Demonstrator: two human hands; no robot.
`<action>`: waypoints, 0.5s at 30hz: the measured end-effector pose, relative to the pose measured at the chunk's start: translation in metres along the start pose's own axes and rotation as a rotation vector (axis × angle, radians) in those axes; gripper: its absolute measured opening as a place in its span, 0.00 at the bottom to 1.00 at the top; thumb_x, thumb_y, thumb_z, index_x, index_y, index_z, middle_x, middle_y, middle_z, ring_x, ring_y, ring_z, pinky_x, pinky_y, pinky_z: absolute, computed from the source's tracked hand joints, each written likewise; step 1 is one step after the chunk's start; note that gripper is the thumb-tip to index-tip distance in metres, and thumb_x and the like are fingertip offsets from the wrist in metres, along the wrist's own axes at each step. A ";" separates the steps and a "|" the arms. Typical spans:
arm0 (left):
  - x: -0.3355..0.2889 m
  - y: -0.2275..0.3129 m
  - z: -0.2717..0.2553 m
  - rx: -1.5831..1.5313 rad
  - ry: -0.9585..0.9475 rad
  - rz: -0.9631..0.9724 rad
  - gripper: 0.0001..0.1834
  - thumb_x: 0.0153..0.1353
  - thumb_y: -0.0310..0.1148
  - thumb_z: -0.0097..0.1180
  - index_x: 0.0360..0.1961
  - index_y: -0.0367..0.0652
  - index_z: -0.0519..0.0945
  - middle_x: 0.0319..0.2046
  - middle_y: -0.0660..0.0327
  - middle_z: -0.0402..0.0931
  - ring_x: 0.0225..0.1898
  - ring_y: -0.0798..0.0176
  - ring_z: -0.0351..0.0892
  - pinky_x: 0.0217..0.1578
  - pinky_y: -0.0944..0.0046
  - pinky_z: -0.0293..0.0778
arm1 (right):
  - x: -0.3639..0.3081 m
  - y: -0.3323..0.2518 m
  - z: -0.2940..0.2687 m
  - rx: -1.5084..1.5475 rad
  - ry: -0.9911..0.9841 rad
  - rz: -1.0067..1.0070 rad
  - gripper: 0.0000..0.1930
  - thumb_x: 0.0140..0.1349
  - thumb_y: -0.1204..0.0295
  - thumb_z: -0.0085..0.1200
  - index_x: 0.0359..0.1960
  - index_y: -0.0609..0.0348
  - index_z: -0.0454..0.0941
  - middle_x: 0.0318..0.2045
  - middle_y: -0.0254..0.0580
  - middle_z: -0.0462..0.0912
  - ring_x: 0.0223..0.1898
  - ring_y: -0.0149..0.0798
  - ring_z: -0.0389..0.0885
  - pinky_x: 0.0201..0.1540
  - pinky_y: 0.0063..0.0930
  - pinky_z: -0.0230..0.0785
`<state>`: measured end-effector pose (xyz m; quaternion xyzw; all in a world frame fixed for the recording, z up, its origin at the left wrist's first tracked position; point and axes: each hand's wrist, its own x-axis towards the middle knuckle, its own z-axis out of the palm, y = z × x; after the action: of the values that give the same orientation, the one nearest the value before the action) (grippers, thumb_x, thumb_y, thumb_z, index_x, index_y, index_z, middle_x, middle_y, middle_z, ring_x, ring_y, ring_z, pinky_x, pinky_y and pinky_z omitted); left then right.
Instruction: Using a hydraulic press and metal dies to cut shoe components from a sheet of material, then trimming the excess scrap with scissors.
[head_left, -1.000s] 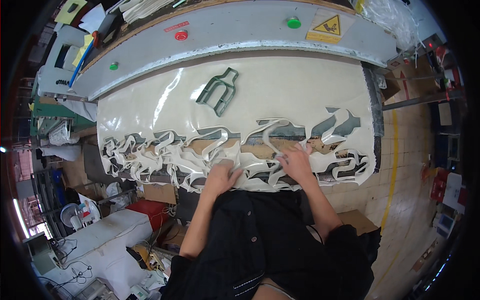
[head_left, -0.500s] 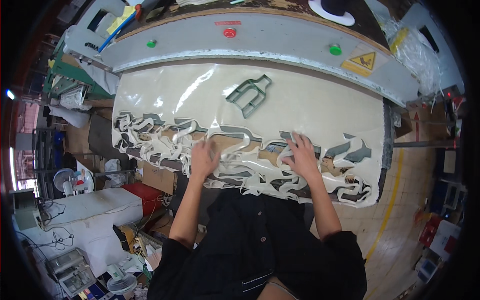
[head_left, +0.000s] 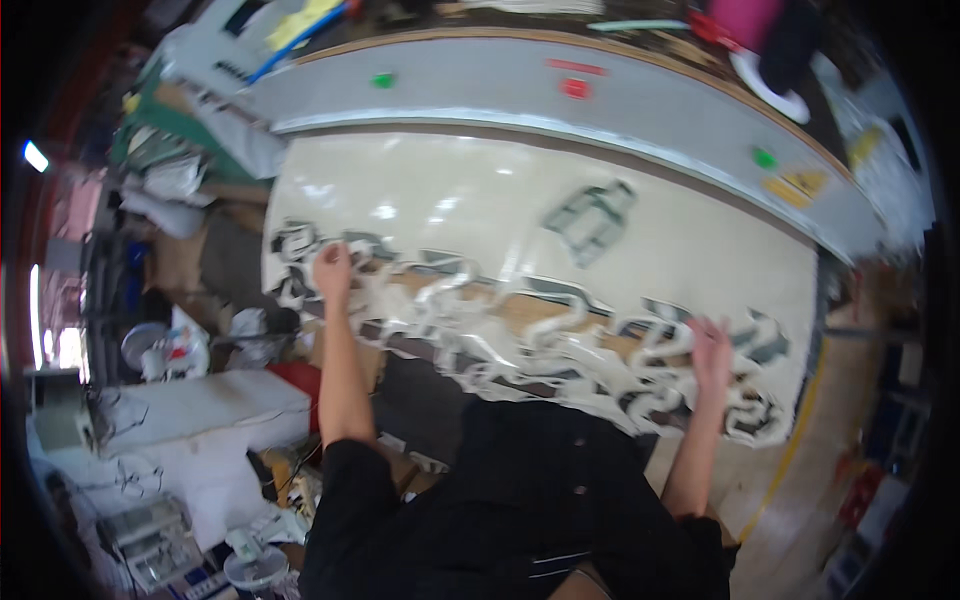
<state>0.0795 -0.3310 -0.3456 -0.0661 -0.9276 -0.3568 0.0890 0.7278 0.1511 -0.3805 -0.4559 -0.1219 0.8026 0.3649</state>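
Note:
A glossy cream sheet (head_left: 420, 190) lies over the work surface, and its near side is cut into a web of loose curling strips (head_left: 590, 360). My left hand (head_left: 333, 268) is at the left end of this web, fingers curled closed; what they hold, if anything, is hidden. Towards the right end, my right hand (head_left: 711, 350) is over the strips, blurred, with its fingers apart. A green metal cutting die (head_left: 590, 222), bottle-like in outline, rests on the uncut part of the sheet, away from both hands.
Behind the sheet runs a grey machine beam (head_left: 480, 85) with a red button (head_left: 575, 88) and green buttons at its sides. A white-topped table (head_left: 210, 410) and fans stand at the left. A yellow floor line (head_left: 775, 485) runs at the right.
My hands have moved apart, the left to the far left end of the cut strips and the right outward to the right. The whole view has shifted and tilted.

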 end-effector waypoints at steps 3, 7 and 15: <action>0.034 -0.035 0.017 -0.646 0.012 -0.554 0.27 0.66 0.48 0.70 0.48 0.30 0.88 0.34 0.52 0.89 0.32 0.57 0.86 0.40 0.57 0.81 | 0.014 -0.026 0.004 -0.133 0.118 -0.163 0.44 0.77 0.50 0.57 0.79 0.69 0.50 0.69 0.68 0.70 0.73 0.54 0.70 0.78 0.46 0.61; 0.032 -0.002 0.052 -0.290 -0.258 -0.523 0.28 0.65 0.48 0.70 0.46 0.28 0.87 0.33 0.50 0.89 0.33 0.50 0.86 0.42 0.53 0.82 | -0.005 -0.042 -0.031 -0.110 0.350 -0.292 0.39 0.74 0.54 0.64 0.77 0.59 0.58 0.64 0.55 0.77 0.59 0.47 0.81 0.65 0.34 0.74; 0.013 -0.020 0.051 0.321 -0.005 0.179 0.47 0.61 0.53 0.73 0.68 0.23 0.72 0.60 0.33 0.73 0.63 0.32 0.74 0.67 0.43 0.70 | -0.061 0.104 0.085 -1.795 0.557 -0.840 0.29 0.61 0.61 0.72 0.61 0.65 0.80 0.54 0.59 0.85 0.58 0.64 0.81 0.61 0.51 0.73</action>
<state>0.0571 -0.3103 -0.3931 -0.1345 -0.9632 -0.1949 0.1274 0.6280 0.0475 -0.3488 -0.6509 -0.7374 0.0893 0.1565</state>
